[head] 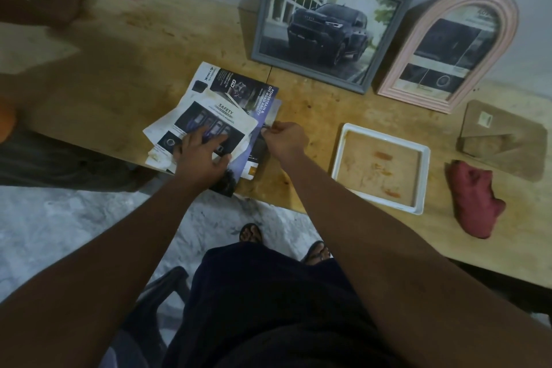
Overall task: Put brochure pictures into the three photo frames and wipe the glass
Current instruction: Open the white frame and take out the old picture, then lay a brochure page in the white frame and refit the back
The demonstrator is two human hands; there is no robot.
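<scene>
A pile of brochure pages (227,98) lies on the wooden table near its front edge. My left hand (203,155) presses flat on the top "SAFETY" page. My right hand (283,140) pinches the right edge of a page in the pile. A grey rectangular frame (385,39) holding a truck picture leans on the wall. Beside it stands a pink arched frame (504,24) with a brochure picture inside. A white square frame (337,158) lies flat, face down. A red cloth (472,203) lies to its right.
A brown cardboard frame backing with a stand (504,140) lies at the right. Another person's hand (56,0) rests at the table's far left, by something blue. My sandalled feet (251,233) stand on grey floor below the table edge (268,197).
</scene>
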